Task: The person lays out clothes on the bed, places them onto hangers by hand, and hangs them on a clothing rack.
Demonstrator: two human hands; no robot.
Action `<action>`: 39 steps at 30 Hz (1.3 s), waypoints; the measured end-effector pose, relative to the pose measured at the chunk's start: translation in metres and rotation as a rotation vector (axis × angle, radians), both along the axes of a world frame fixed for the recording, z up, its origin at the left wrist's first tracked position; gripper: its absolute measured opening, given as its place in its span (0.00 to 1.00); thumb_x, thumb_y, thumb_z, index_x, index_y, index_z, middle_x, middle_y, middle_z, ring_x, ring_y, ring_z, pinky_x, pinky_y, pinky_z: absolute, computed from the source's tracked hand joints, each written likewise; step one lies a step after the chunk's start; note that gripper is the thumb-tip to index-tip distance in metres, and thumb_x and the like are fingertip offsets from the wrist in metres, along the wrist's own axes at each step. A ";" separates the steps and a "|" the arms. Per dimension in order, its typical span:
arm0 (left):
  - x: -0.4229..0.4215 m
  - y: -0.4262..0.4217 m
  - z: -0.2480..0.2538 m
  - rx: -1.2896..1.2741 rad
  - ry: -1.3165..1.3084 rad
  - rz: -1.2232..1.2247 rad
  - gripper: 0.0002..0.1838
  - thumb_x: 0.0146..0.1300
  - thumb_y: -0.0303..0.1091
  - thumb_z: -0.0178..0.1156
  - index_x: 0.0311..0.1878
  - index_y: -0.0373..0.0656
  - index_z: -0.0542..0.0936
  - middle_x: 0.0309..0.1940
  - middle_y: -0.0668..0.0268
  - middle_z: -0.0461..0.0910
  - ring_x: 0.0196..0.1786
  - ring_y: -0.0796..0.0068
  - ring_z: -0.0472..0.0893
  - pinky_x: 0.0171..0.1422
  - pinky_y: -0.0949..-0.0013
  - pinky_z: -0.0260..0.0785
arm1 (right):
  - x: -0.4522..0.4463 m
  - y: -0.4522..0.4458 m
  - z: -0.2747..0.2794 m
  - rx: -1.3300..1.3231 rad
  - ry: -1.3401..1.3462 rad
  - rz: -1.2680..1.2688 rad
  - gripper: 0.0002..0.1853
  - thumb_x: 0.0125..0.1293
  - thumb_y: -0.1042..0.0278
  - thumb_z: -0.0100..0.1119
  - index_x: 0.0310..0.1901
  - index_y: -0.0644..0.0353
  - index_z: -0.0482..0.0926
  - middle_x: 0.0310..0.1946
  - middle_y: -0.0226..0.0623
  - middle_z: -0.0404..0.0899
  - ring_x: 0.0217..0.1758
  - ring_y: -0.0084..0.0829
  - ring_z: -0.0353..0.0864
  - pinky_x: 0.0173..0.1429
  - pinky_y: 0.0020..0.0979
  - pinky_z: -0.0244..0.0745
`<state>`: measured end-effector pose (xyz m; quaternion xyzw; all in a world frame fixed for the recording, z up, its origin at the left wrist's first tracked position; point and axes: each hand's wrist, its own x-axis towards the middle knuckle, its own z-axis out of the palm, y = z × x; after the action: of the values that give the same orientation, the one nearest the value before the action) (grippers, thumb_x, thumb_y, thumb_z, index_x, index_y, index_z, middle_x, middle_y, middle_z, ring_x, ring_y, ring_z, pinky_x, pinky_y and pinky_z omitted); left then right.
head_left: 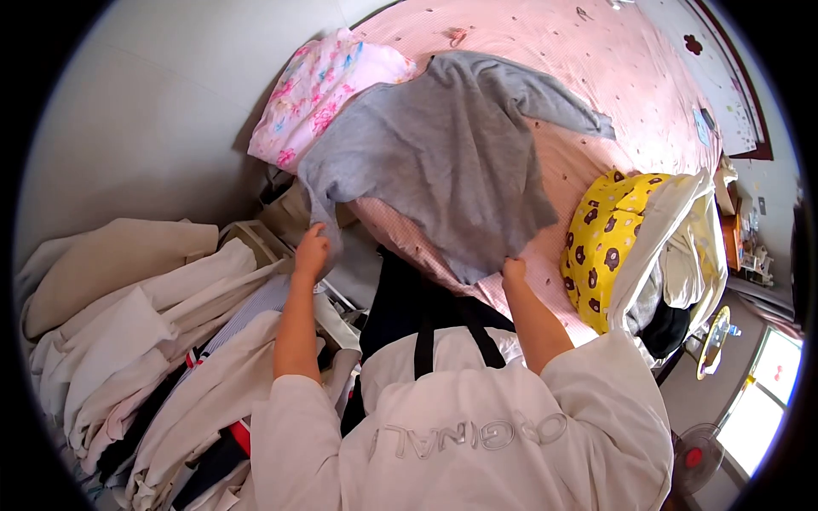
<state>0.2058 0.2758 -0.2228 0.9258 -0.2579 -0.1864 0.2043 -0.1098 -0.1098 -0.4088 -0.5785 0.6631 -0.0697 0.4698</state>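
A grey long-sleeved top (434, 153) is spread over the pink bed (588, 162), one sleeve stretched toward the right. My left hand (313, 249) grips its left part, where the fabric hangs past the bed's edge. At the lower hem, near the bed's front edge, my right hand (514, 271) is closed on the same top. A pink floral pillow (319, 98) lies behind the top's left side. Right of the top stands a yellow bear-print bag (601, 243) with a white lining, holding grey, white and black clothes.
Many garments (145, 341) hang or lie in a dense row at the lower left, close to my left forearm. A fan (697, 457) stands at the lower right near a window (765, 409). The wall (162, 111) borders the bed at the left.
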 end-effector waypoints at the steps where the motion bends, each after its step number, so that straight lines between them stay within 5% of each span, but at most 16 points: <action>1: 0.003 0.009 0.002 0.006 -0.026 0.018 0.04 0.45 0.25 0.52 0.23 0.41 0.77 0.53 0.60 0.69 0.52 0.56 0.70 0.55 0.62 0.63 | 0.005 0.003 0.001 0.012 0.003 0.020 0.11 0.48 0.75 0.52 0.36 0.68 0.71 0.24 0.41 0.72 0.22 0.34 0.72 0.20 0.33 0.66; 5: 0.018 0.042 -0.004 0.138 -0.209 0.323 0.10 0.45 0.26 0.52 0.31 0.40 0.81 0.56 0.59 0.67 0.57 0.59 0.67 0.59 0.63 0.60 | 0.021 0.016 0.016 0.010 0.078 0.037 0.18 0.45 0.74 0.54 0.41 0.70 0.70 0.30 0.46 0.73 0.28 0.37 0.74 0.28 0.33 0.70; 9: 0.024 0.070 -0.023 0.298 -0.426 0.480 0.12 0.46 0.31 0.52 0.33 0.39 0.80 0.52 0.51 0.69 0.53 0.57 0.70 0.57 0.61 0.62 | 0.037 0.037 0.058 -0.006 0.043 -0.098 0.30 0.46 0.67 0.58 0.51 0.71 0.64 0.44 0.52 0.71 0.43 0.41 0.73 0.46 0.33 0.69; 14: -0.011 0.064 -0.038 -0.001 -0.102 0.565 0.12 0.46 0.33 0.54 0.34 0.38 0.79 0.38 0.51 0.76 0.43 0.53 0.75 0.51 0.59 0.66 | 0.042 0.035 0.075 0.462 0.016 -0.223 0.36 0.47 0.59 0.62 0.55 0.70 0.60 0.54 0.50 0.66 0.57 0.43 0.66 0.55 0.39 0.64; 17: -0.057 0.055 -0.079 0.011 0.135 0.582 0.11 0.49 0.34 0.54 0.33 0.39 0.79 0.36 0.54 0.77 0.43 0.56 0.76 0.49 0.61 0.67 | 0.051 0.032 0.093 0.752 0.133 -0.208 0.33 0.51 0.55 0.61 0.58 0.58 0.63 0.59 0.41 0.61 0.61 0.40 0.61 0.58 0.42 0.61; 20: -0.101 0.048 -0.129 -0.133 0.532 0.697 0.13 0.51 0.36 0.54 0.37 0.41 0.79 0.37 0.55 0.78 0.44 0.59 0.77 0.49 0.63 0.67 | 0.043 0.039 0.066 0.933 -0.195 -0.387 0.30 0.54 0.58 0.59 0.57 0.58 0.63 0.59 0.41 0.61 0.59 0.40 0.62 0.58 0.43 0.62; 24: -0.104 0.019 -0.117 -0.188 0.467 0.659 0.17 0.51 0.36 0.55 0.44 0.41 0.75 0.39 0.55 0.77 0.44 0.60 0.76 0.49 0.63 0.67 | 0.024 0.042 0.058 0.468 -0.120 -0.205 0.25 0.56 0.67 0.56 0.55 0.59 0.64 0.53 0.38 0.68 0.53 0.42 0.67 0.54 0.41 0.66; 29: -0.012 -0.030 -0.049 -0.264 0.054 0.510 0.20 0.54 0.34 0.55 0.50 0.38 0.70 0.43 0.53 0.75 0.47 0.56 0.74 0.52 0.62 0.65 | 0.016 0.042 0.100 0.331 -0.098 -0.338 0.22 0.52 0.71 0.55 0.50 0.68 0.67 0.43 0.43 0.72 0.41 0.33 0.72 0.42 0.34 0.69; 32: 0.060 -0.065 -0.027 -0.248 -0.211 0.341 0.24 0.54 0.36 0.57 0.53 0.39 0.67 0.46 0.51 0.72 0.50 0.51 0.70 0.56 0.59 0.61 | -0.021 0.040 0.009 0.031 -0.036 -0.079 0.21 0.50 0.73 0.54 0.47 0.69 0.67 0.39 0.43 0.74 0.38 0.32 0.73 0.42 0.34 0.69; 33: 0.082 -0.078 -0.021 -0.215 -0.327 0.295 0.26 0.53 0.37 0.58 0.54 0.39 0.66 0.46 0.51 0.71 0.50 0.51 0.69 0.56 0.59 0.61 | -0.004 0.045 0.041 0.078 0.005 -0.225 0.21 0.48 0.73 0.56 0.47 0.66 0.69 0.42 0.46 0.75 0.45 0.40 0.74 0.50 0.35 0.68; 35: 0.118 -0.100 -0.008 -0.144 -0.553 0.203 0.30 0.51 0.38 0.60 0.57 0.39 0.64 0.46 0.51 0.71 0.50 0.50 0.69 0.56 0.57 0.61 | 0.007 0.054 0.073 -0.050 0.235 -0.223 0.23 0.48 0.74 0.54 0.49 0.69 0.66 0.39 0.49 0.75 0.43 0.43 0.75 0.49 0.36 0.68; 39: 0.154 -0.123 0.000 0.275 -0.257 0.299 0.30 0.46 0.41 0.64 0.51 0.38 0.66 0.44 0.54 0.72 0.48 0.50 0.70 0.54 0.56 0.62 | 0.009 0.055 0.088 -0.051 0.408 -0.357 0.27 0.47 0.74 0.53 0.52 0.69 0.63 0.46 0.55 0.70 0.50 0.47 0.71 0.54 0.39 0.64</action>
<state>0.3595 0.1532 -0.2224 0.9889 -0.1142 -0.0678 0.0672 -0.1013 -0.0543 -0.3207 -0.4663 0.8335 -0.0500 0.2920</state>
